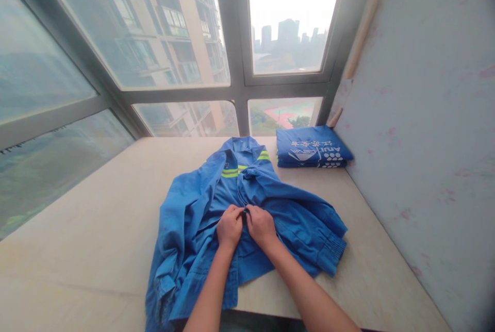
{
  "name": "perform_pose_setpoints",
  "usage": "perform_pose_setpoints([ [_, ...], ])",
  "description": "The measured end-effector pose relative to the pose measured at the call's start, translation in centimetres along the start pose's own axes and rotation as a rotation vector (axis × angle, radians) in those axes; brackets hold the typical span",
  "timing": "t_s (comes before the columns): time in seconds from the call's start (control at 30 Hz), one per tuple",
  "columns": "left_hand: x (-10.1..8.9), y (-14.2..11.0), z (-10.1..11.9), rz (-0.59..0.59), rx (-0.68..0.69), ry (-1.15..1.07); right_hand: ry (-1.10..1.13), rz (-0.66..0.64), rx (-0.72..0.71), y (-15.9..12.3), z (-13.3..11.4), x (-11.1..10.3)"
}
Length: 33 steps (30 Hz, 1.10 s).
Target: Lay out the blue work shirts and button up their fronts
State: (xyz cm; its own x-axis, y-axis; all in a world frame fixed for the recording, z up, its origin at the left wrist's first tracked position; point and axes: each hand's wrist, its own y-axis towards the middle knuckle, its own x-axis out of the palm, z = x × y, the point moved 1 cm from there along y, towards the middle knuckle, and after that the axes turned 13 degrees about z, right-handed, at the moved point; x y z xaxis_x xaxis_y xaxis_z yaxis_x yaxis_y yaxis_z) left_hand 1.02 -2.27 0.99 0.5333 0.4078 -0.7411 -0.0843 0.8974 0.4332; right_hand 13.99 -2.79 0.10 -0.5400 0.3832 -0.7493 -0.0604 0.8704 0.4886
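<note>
Left hand (230, 226) and right hand (261, 226) pinch one jacket (185, 208); at their one-thirty, one folded bundle (311, 148) lies beside the wall (421, 146).

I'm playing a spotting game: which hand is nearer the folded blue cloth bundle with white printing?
Right. The right hand pinches the striped blue cloth jacket, in front of the folded bundle and to its left; the left hand pinches the jacket too, farther left.
</note>
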Motion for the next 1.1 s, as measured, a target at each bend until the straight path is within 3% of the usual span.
perform_pose_setpoints([
  [0.3,-0.2,0.2,-0.3,-0.042,0.023,-0.04,-0.065,-0.078,-0.004,0.4,-0.1,-0.8],
  [0.57,-0.6,-0.2,-0.2,-0.084,0.09,-0.065,-0.11,-0.106,-0.141,-0.2,0.1,-0.7],
  [0.77,-0.7,-0.1,-0.2,-0.091,0.07,-0.142,-0.161,-0.107,-0.013,0.1,-0.1,-0.6],
  [0.93,-1.4,-1.9,-0.1,-0.116,0.079,-0.252,-0.189,-0.083,0.156,1.2,0.1,-0.5],
  [1.1,-4.0,-3.0,-3.0,-0.052,0.074,-0.18,-0.178,-0.05,0.193,1.1,1.5,-1.5],
])
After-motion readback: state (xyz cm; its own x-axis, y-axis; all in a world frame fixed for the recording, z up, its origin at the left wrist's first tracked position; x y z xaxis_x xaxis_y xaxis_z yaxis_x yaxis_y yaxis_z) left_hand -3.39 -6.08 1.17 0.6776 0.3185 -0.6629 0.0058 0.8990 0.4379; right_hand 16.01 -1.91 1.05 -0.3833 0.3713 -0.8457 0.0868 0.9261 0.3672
